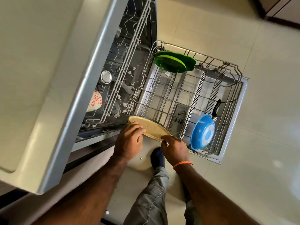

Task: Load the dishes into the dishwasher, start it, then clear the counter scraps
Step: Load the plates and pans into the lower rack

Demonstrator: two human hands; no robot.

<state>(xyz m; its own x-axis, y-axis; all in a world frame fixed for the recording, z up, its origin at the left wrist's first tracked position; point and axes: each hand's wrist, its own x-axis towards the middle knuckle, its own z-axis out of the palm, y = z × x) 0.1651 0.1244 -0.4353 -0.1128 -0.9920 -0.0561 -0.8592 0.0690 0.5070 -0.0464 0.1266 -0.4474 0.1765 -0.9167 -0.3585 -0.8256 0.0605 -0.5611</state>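
I hold a beige speckled plate (151, 127) on edge at the near rim of the pulled-out lower rack (178, 95) of the open dishwasher. My left hand (129, 141) grips the plate's left part with curled fingers. My right hand (176, 149) pinches its right edge. Two green plates (174, 63) stand at the rack's far side. A blue frying pan (203, 133) with a black handle leans at the rack's right near corner. A white cup with red flowers (95, 101) and a steel lid (106, 77) sit in the upper rack (126, 51).
White scraps (128, 95) litter the dishwasher's floor under the upper rack. The counter edge (76, 88) runs along the left. The open door (233, 120) lies over the tiled floor. My foot in a dark sock (157, 157) stands beside the door.
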